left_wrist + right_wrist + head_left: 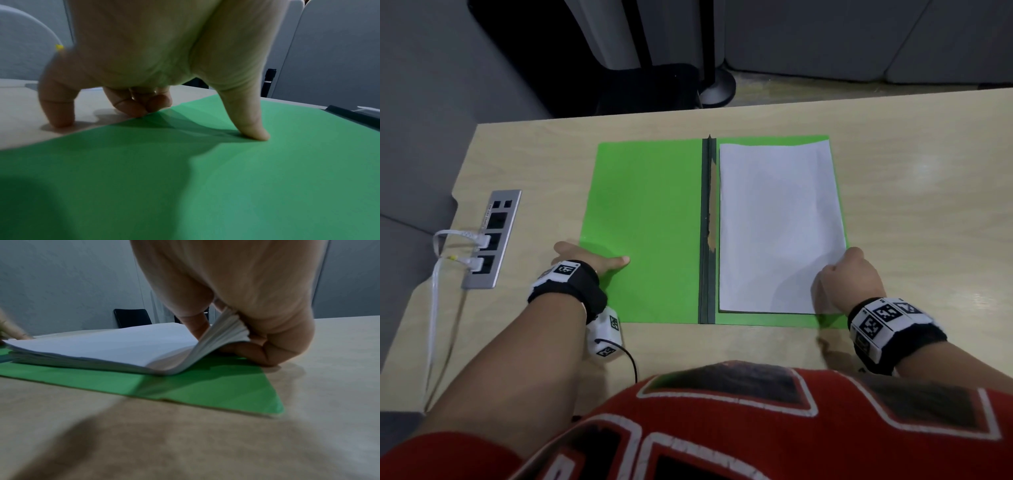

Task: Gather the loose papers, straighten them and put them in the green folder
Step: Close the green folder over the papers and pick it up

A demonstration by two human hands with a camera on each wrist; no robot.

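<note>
The green folder (647, 219) lies open and flat on the desk, its dark spine (708, 222) down the middle. A squared stack of white papers (774, 222) rests on its right leaf. My right hand (847, 274) pinches the stack's near right corner and curls it up off the folder (205, 386); the lifted papers (226, 334) bend between thumb and fingers. My left hand (589, 262) rests on the left leaf's outer edge, thumb tip (255, 134) pressing the green folder (205, 186), the other fingers (59, 113) touching the desk just off it.
A metal socket strip (491, 240) with white cables plugged in is set into the desk at the left. The light wooden desk (928, 192) has bare surface to the right of the folder and in front of it. Chairs and a stand foot lie beyond the far edge.
</note>
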